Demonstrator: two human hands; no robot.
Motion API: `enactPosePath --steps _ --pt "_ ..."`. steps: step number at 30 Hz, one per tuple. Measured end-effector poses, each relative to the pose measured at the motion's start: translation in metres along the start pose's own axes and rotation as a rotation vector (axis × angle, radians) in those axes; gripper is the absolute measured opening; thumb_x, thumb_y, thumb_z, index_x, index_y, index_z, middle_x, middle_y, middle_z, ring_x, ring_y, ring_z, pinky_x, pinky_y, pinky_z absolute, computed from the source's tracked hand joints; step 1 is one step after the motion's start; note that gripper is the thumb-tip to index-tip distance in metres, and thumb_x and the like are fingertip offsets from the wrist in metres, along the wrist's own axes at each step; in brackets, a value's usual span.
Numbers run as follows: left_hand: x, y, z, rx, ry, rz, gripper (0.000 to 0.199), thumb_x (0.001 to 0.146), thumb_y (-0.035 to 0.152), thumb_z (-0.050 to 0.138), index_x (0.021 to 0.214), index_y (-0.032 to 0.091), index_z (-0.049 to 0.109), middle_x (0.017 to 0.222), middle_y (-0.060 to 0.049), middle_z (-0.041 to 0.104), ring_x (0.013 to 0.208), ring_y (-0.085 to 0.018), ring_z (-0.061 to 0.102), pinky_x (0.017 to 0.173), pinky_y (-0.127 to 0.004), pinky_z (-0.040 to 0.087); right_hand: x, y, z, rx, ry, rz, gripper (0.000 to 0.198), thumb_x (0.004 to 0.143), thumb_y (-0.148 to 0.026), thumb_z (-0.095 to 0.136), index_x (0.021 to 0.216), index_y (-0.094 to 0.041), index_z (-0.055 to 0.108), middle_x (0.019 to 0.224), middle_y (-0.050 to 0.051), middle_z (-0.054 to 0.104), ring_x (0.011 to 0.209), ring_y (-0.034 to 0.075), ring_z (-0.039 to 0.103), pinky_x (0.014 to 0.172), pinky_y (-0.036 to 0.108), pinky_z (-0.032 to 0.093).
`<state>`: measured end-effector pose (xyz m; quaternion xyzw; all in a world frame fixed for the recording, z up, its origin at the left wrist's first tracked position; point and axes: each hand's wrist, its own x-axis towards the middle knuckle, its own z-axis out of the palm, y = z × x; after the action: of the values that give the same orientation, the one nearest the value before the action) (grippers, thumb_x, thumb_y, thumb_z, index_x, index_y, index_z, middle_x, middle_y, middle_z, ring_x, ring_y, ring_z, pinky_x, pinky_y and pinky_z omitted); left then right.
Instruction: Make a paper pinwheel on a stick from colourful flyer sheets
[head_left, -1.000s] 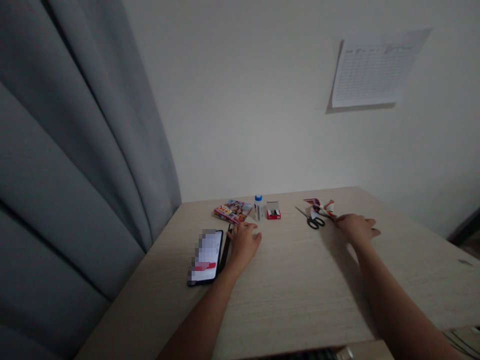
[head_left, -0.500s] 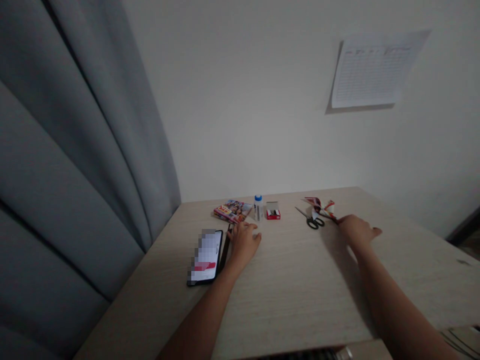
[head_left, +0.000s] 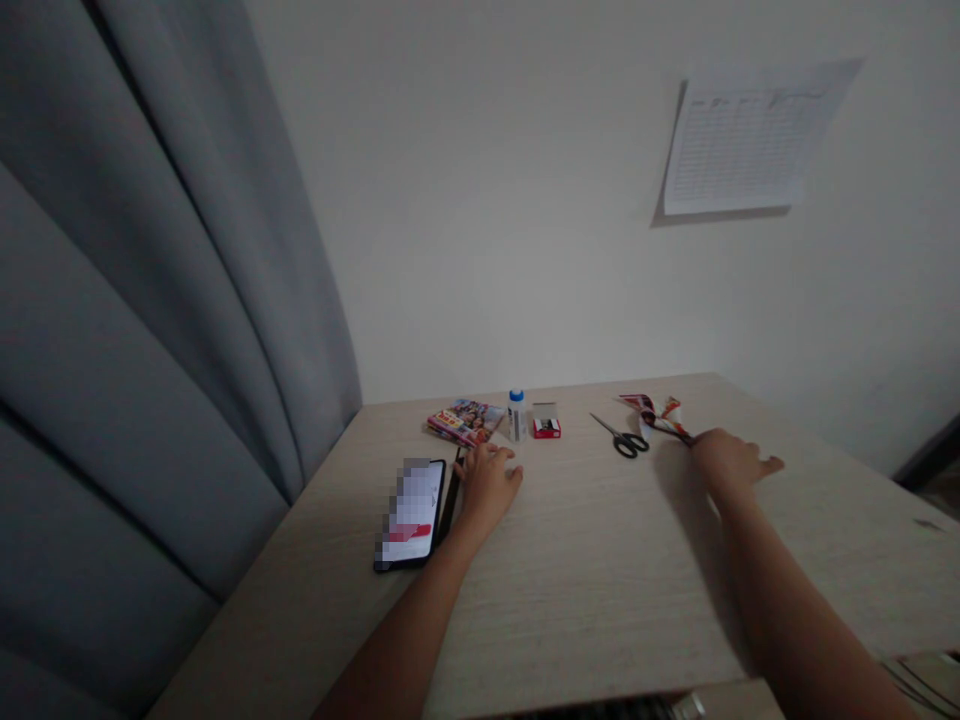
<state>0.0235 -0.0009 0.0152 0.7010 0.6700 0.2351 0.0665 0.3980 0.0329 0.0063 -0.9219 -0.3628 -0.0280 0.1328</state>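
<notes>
My right hand (head_left: 729, 462) is closed around the dark end of what looks like a paper pinwheel (head_left: 660, 412), folded from red, white and orange printed paper. Its thumb sticks out to the right. Just left of the pinwheel lie scissors (head_left: 624, 440) with black handles. My left hand (head_left: 489, 480) rests on the table with its fingers spread and nothing in them. Beside its fingers runs a long dark strip (head_left: 451, 497), partly covered by the hand and forearm. A phone (head_left: 412, 515) with a lit screen lies left of that strip.
Along the back of the wooden table (head_left: 570, 580) are a stack of colourful printed sheets (head_left: 466, 421), a glue bottle (head_left: 517, 417) with a blue cap, and a small red box (head_left: 547, 428), its lid raised. A grey curtain (head_left: 187, 300) hangs at left. A printed sheet (head_left: 739, 150) is on the wall.
My right hand has shifted a little to the right, drawing the pinwheel with it away from the scissors. My left hand and the other things have stayed in place.
</notes>
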Motion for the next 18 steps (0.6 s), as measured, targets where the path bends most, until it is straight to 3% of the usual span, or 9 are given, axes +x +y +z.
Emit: enactPosePath --steps 8,15,18 --pt "-0.002 -0.001 0.007 -0.007 0.0 0.031 0.026 0.086 0.032 0.067 0.111 0.026 0.072 0.126 -0.01 0.061 0.125 -0.032 0.049 0.112 -0.062 0.026 0.002 0.003 0.001 -0.013 -0.002 0.014 0.036 0.087 -0.017 0.043 0.103 -0.014 0.075 0.11 0.024 0.071 0.122 0.039 0.055 0.102 0.064 0.029" --pt "-0.011 0.004 0.021 -0.004 -0.025 0.197 0.027 0.088 0.033 0.066 0.115 0.026 0.069 0.122 -0.008 0.062 0.127 -0.029 0.048 0.117 -0.063 0.018 -0.009 -0.006 0.003 -0.063 -0.023 -0.051 0.04 0.09 -0.015 0.039 0.11 -0.013 0.073 0.117 0.021 0.07 0.12 0.036 0.057 0.103 0.058 0.031" --pt "-0.015 0.009 0.022 0.002 -0.056 0.207 0.028 0.089 0.036 0.065 0.116 0.027 0.068 0.126 -0.008 0.061 0.128 -0.029 0.047 0.117 -0.063 0.018 -0.013 -0.008 0.003 -0.067 -0.017 -0.071 0.039 0.089 -0.016 0.041 0.11 -0.013 0.074 0.115 0.022 0.069 0.118 0.036 0.058 0.1 0.058 0.032"
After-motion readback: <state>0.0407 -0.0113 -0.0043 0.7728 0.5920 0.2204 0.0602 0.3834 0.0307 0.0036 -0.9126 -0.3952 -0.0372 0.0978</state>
